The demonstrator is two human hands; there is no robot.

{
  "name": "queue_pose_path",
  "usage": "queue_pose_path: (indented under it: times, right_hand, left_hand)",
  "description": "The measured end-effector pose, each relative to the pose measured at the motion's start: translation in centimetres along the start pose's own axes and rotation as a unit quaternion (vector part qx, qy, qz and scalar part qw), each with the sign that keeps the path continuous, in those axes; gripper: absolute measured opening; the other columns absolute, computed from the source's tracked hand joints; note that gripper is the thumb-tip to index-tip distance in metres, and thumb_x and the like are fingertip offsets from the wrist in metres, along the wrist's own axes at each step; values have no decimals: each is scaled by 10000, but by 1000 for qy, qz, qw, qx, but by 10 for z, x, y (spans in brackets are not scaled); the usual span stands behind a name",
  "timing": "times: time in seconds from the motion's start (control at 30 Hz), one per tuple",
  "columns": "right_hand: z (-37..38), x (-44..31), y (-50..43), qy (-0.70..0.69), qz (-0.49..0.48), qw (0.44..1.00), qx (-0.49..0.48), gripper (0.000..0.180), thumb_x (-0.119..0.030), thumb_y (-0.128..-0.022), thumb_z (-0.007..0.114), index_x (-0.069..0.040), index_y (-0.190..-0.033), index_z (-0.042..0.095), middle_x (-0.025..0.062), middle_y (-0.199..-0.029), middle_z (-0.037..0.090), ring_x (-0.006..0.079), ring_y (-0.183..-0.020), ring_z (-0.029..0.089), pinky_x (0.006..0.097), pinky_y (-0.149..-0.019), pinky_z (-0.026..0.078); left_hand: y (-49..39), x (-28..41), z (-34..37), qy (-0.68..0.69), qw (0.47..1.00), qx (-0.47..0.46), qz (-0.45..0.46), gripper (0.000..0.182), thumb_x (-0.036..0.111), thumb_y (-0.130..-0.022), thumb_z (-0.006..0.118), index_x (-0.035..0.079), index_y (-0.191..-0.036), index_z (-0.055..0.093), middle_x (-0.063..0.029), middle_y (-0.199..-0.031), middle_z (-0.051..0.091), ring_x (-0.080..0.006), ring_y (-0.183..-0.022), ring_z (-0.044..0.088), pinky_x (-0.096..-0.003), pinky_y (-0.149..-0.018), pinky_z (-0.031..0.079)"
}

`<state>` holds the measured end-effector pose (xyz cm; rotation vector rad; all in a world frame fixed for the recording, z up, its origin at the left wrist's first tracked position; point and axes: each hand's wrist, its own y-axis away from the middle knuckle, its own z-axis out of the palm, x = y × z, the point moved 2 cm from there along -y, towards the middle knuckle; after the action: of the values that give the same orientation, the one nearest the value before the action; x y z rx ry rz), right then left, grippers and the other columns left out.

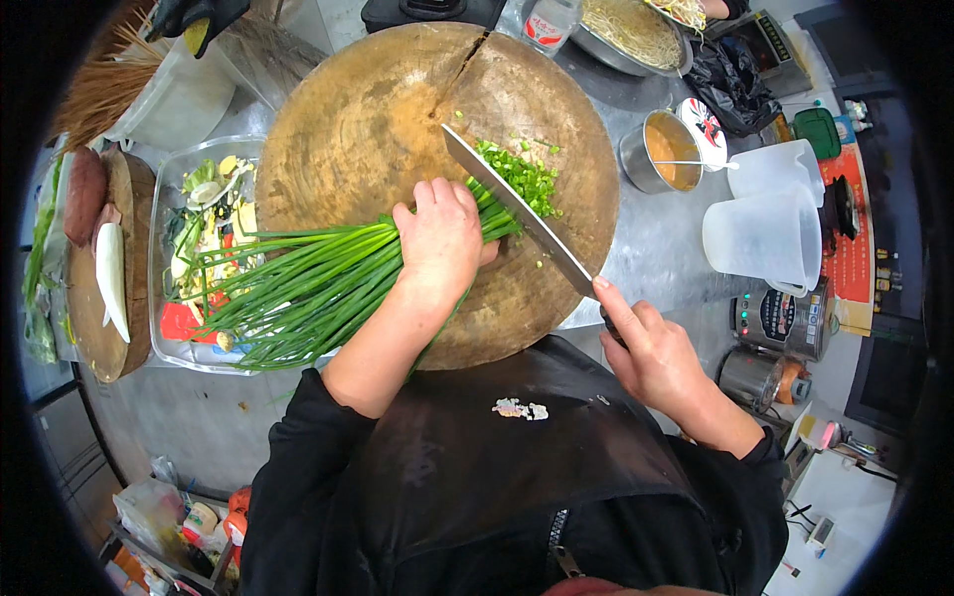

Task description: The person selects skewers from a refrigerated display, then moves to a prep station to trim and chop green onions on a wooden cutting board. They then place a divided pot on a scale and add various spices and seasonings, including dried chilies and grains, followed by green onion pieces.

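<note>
A long bunch of green onions (328,276) lies across a round wooden chopping block (343,134), its leafy ends hanging over the near left rim. My left hand (443,235) presses on the bunch near its cut end. My right hand (656,350) grips a cleaver (522,212) by its handle, the index finger along the blade's heel. The blade stands at the cut end, a short way right of my left fingers. Chopped green onion (525,175) is heaped against the blade's far side, with a few loose bits around it.
Left of the block stand a clear plastic tub of scraps (160,261) and a smaller wooden block (138,223) with a white radish (112,276). To the right are a metal pot of sauce (633,156), plastic jugs (760,238) and a bowl of bean sprouts (633,37). Another person's hand shows top right.
</note>
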<state>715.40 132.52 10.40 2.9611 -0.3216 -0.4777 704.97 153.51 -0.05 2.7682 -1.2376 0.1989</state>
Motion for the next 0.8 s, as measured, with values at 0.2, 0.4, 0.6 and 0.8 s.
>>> queue_pose_path:
  times: [0.2, 0.4, 0.6, 0.8]
  right_hand:
    - [34, 10, -48, 12, 2, 1000, -5, 699, -119, -827, 626, -197, -1459, 339, 152, -711, 506, 356, -533, 568, 458, -505, 492]
    - [8, 7, -22, -7, -18, 999, 35, 705, -130, -824, 642, -208, -1458, 344, 150, -709, 504, 362, -538, 573, 458, -505, 492]
    - [7, -8, -19, 10, 2, 1000, -19, 685, -119, -836, 623, -215, -1456, 348, 171, -712, 508, 367, -534, 575, 461, -498, 496]
    - [43, 4, -52, 39, 24, 998, -38, 718, -140, -832, 615, -201, -1476, 303, 185, -725, 542, 387, -565, 584, 470, -537, 502]
  left_hand:
    - [0, 0, 1, -3, 1000, 15, -2, 689, 445, -558, 835, 13, -1026, 573, -87, -985, 542, -245, -963, 531, -409, -749, 484]
    - [1, -1, -1, 2, 1000, 20, -2, 684, 458, -536, 842, 8, -972, 567, -97, -946, 537, -255, -933, 538, -400, -746, 480]
    - [1, -1, 2, -7, 1000, 16, -9, 672, 440, -536, 846, 3, -967, 572, -100, -940, 541, -256, -923, 539, -396, -745, 476]
    - [2, 1, -2, -7, 1000, 19, -7, 752, 470, -520, 850, -16, -1018, 563, -115, -947, 560, -264, -933, 548, -399, -790, 468]
